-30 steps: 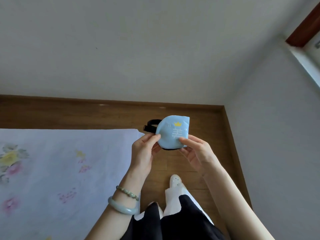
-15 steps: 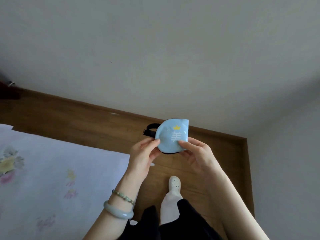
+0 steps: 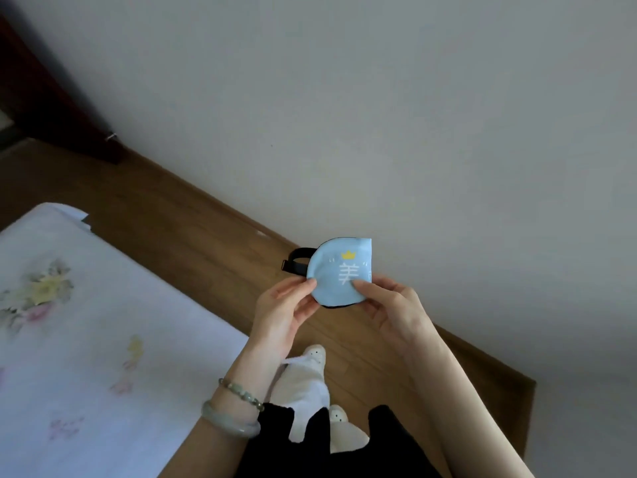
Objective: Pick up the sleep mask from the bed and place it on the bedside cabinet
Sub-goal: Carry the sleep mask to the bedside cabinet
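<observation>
The sleep mask (image 3: 336, 270) is light blue, folded in half, with a yellow crown, white lettering and a black strap sticking out to its left. Both hands hold it up in front of me above the floor. My left hand (image 3: 282, 312) pinches its left edge between thumb and fingers. My right hand (image 3: 389, 305) pinches its lower right part, thumb on the front. The bed (image 3: 86, 339), covered with a white floral sheet, lies at the lower left. No bedside cabinet can be made out for certain.
Wooden floor (image 3: 193, 229) runs between the bed and the white wall (image 3: 379, 115). A dark brown piece of furniture or door frame (image 3: 44, 98) stands at the upper left corner. My feet in white shoes (image 3: 310, 381) stand on the floor beside the bed.
The view has swung to the left: the wall corner on the right has gone and dark wood has appeared at the upper left. Both hands hold the mask the same way.
</observation>
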The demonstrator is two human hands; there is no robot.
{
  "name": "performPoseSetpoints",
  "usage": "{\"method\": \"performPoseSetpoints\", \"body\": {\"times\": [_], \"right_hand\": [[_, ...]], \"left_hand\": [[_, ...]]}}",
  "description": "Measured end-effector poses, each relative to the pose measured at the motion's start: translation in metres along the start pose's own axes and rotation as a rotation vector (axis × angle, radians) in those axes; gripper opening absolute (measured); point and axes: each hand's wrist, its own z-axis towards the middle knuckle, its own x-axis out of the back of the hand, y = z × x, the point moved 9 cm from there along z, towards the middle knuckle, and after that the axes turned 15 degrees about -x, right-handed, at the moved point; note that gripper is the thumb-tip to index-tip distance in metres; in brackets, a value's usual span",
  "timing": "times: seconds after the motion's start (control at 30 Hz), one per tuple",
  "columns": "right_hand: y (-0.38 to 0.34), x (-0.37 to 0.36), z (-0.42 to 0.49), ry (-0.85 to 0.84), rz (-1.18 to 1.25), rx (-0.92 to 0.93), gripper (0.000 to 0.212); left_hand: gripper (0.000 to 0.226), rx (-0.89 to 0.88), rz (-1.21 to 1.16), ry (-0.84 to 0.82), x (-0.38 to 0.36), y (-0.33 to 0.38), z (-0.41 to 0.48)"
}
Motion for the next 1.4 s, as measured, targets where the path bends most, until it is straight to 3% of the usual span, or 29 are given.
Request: {"method": "performPoseSetpoints", "body": {"times": [0.1,0.33,0.7,1.13,1.4], "right_hand": [[-0.019,-0.016,0.031,-0.041,-0.053,-0.040,0.025],[-0.073,-0.083,0.121,-0.160,-0.184,-0.092,0.019],[-0.157,-0.244,0.263,-0.333,-0.417,-0.152,0.022],[-0.162,-0.432,0.417,-0.483,-0.603,-0.317,0.016],[-0.186,-0.591,0.530,-0.552,-0.708,-0.388,0.020]], "left_hand": [[0.021,-0.038,0.000,0.050,0.003,0.009,0.027],[0.008,-0.225,0.019,0.136,0.020,0.053,0.112],[0.010,-0.361,-0.101,0.400,0.073,0.140,0.257],[0.010,-0.438,-0.229,0.701,0.188,0.217,0.386],[0.009,-0.506,-0.266,0.842,0.261,0.311,0.504]]}}
